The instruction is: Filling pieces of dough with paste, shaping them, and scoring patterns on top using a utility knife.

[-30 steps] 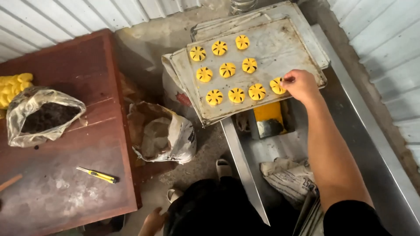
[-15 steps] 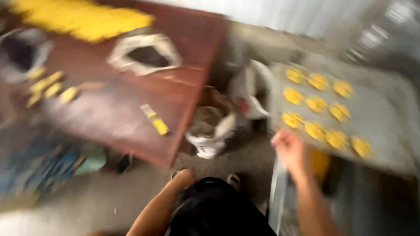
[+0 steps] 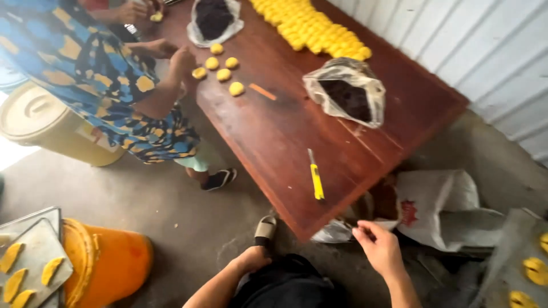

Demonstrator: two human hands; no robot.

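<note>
While my right hand [image 3: 381,250] hung just off the near corner of the brown table [image 3: 297,137], its fingers were loosely curled and grasped nothing — the yellow utility knife [image 3: 315,181] lay nearest, on the table edge. My left hand was out of view; only the forearm showed. Two plastic bags [image 3: 348,94] on the table held dark filling. Yellow dough balls [image 3: 220,68] sat by a co-worker's hand [image 3: 184,59] — the orange bucket [image 3: 105,265] stood on the floor.

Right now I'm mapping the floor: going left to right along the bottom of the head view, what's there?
Tray of yellow pieces → orange bucket → right hand → tray with yellow cookies.
</note>
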